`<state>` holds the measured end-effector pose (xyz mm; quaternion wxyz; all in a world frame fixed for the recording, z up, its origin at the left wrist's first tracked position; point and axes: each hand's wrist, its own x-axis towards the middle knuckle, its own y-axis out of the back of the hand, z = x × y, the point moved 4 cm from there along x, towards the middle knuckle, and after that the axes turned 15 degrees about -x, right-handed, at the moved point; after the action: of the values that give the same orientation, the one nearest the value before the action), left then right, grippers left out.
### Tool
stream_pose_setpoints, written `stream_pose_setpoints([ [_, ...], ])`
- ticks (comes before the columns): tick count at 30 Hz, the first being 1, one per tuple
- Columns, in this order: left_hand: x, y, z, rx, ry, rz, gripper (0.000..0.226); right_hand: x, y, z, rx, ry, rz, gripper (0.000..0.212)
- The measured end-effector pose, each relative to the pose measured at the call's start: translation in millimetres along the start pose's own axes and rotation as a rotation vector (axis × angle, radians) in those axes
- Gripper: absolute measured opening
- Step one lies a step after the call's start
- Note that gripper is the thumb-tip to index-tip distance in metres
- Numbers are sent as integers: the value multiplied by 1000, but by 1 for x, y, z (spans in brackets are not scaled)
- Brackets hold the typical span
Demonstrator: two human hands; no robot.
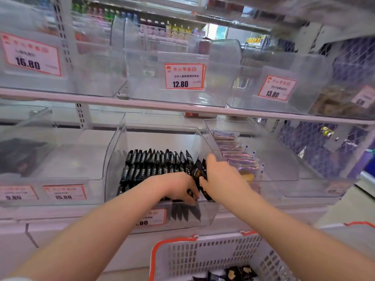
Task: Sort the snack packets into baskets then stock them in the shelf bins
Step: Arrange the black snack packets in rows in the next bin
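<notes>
The person is standing at the shelving and working inside the clear bin [162,138] on the lower shelf, the one taken here as the reference point. Black snack packets [156,159] are standing upright in tidy rows across the back and middle of this bin, so stocking appears well advanced.

The left hand [178,185] is reaching into the front of the bin, fingers curled down onto the front row of packets; whether it is gripping or only steadying them cannot be told. The right hand [221,179] is at the bin's right front corner, fingers wrapped round a small bunch of black packets [199,173] and setting them against the right end of the rows.

Below and in front of the bin, the white basket [203,258] with the red rim is holding a few dark packets [237,273] at its bottom, so some stock appears to be waiting. The neighbouring bin [274,159] to the right is holding purple packets [235,153]. The upper bins above are showing little stock. Sorting looks finished; stocking is judged partway complete.
</notes>
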<state>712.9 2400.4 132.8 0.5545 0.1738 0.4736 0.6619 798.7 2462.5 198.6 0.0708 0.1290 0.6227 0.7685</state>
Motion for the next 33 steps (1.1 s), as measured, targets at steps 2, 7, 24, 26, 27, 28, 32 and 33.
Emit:
stream_pose_setpoints([
  [2, 1, 0, -3, 48, -31, -49, 35, 4, -3, -7, -84, 22, -8, 24],
  [7, -3, 4, -10, 92, -41, -52, 45, 25, -13, -25, -245, 62, -153, 29],
  [24, -28, 12, -44, -32, 34, 153, 46, 38, -48, -32, -453, 479, -509, 58],
  [26, -24, 11, -42, -28, 46, 131, 48, 42, -52, -31, -396, 471, -553, 67],
  [27, -23, 10, -42, -19, 56, 118, 50, 44, -56, -31, -388, 468, -574, 71],
  [28, -21, 10, -41, -2, 71, 106, 53, 45, -60, -32, -396, 472, -586, 74],
  [32, -12, 5, -31, 150, 104, 102, 61, 49, -66, -34, -407, 499, -590, 88],
  [33, -10, 5, -28, 175, 103, 113, 59, 50, -64, -33, -384, 505, -594, 87],
])
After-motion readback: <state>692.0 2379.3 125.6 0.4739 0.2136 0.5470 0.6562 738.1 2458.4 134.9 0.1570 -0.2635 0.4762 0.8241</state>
